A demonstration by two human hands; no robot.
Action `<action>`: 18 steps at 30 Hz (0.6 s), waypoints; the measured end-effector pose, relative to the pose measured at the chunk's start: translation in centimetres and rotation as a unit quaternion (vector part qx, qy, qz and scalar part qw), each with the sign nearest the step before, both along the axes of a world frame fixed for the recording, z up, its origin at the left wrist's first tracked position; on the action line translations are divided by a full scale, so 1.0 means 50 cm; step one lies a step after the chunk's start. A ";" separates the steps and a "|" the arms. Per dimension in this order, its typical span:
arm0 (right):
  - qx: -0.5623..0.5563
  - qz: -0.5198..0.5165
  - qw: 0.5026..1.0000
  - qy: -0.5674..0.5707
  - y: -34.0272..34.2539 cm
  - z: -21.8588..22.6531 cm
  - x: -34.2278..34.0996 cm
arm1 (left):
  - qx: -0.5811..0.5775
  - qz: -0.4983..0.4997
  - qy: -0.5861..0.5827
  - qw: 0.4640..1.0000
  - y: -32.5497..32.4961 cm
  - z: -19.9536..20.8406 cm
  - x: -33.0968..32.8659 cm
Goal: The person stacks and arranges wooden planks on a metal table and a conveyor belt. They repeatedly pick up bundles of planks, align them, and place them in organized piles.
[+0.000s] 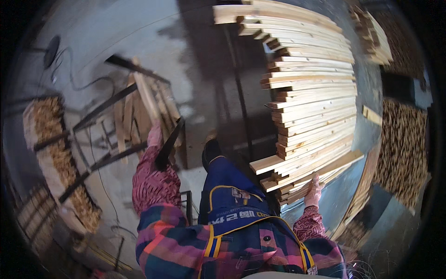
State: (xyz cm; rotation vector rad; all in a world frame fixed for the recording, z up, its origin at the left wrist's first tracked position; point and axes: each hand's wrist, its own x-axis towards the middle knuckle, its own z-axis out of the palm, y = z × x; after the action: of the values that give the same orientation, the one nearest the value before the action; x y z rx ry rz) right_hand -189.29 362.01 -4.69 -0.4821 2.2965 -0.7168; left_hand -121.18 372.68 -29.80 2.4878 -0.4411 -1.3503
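Note:
My left hand (155, 134), in a pink glove, is closed round the near end of a pale wooden board (147, 98). That board lies slanted over a dark metal frame, among other boards; motion blurs this area. At the right, my gloved right hand (313, 194) is at the near edge of a wide stack of planks (316, 102). Its thumb or a finger reaches up onto a wooden plank (337, 163) that lies askew across the near rows; the other fingers are partly hidden. Both forearms wear patterned pink sleeves.
The planks lie on a blue-grey table (367, 93), their left ends uneven. A dark metal frame (109, 100) with boards inside stands at the left. Beyond it lies a long bundle of wood pieces (60, 158). More stacked wood (403, 153) stands at the far right. A cable (76, 83) crosses the floor.

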 end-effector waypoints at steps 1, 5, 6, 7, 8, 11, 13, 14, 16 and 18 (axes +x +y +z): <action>-0.038 -0.013 0.999 -0.021 0.001 0.006 0.003 | 0.045 0.210 0.140 0.967 0.001 0.003 -0.009; 0.069 0.086 0.988 0.109 -0.032 0.051 0.050 | -0.103 -0.318 -0.151 0.930 0.077 0.055 -0.056; 0.094 0.025 0.989 0.109 -0.043 0.067 0.070 | -0.132 -0.342 -0.180 0.913 0.117 0.072 -0.082; 0.140 0.058 0.973 0.177 -0.055 0.085 0.090 | -0.138 -0.283 -0.194 0.929 0.155 0.091 -0.124; 0.159 0.067 0.965 0.195 -0.068 0.103 0.106 | -0.099 -0.286 -0.142 0.943 0.198 0.114 -0.168; 0.236 0.029 0.951 0.195 -0.099 0.139 0.138 | -0.010 -0.251 -0.035 0.967 0.259 0.168 -0.301; 0.265 0.007 0.950 0.167 -0.107 0.149 0.136 | 0.011 -0.260 0.005 0.965 0.223 0.215 -0.348; 0.262 0.015 0.950 0.169 -0.110 0.151 0.123 | -0.002 -0.265 0.002 0.964 0.174 0.242 -0.358; 0.233 0.073 0.961 0.126 -0.112 0.148 0.098 | -0.031 -0.275 -0.095 0.956 0.015 0.323 -0.328; 0.248 -0.017 0.965 0.084 -0.111 0.134 0.067 | -0.419 -0.164 -0.051 0.892 -0.225 0.392 -0.311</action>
State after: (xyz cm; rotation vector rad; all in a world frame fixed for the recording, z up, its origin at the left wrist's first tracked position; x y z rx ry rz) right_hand -185.95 356.46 2.04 -0.2741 2.5320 -0.0986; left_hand -136.71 361.43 -10.18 1.7907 -1.2144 -0.8387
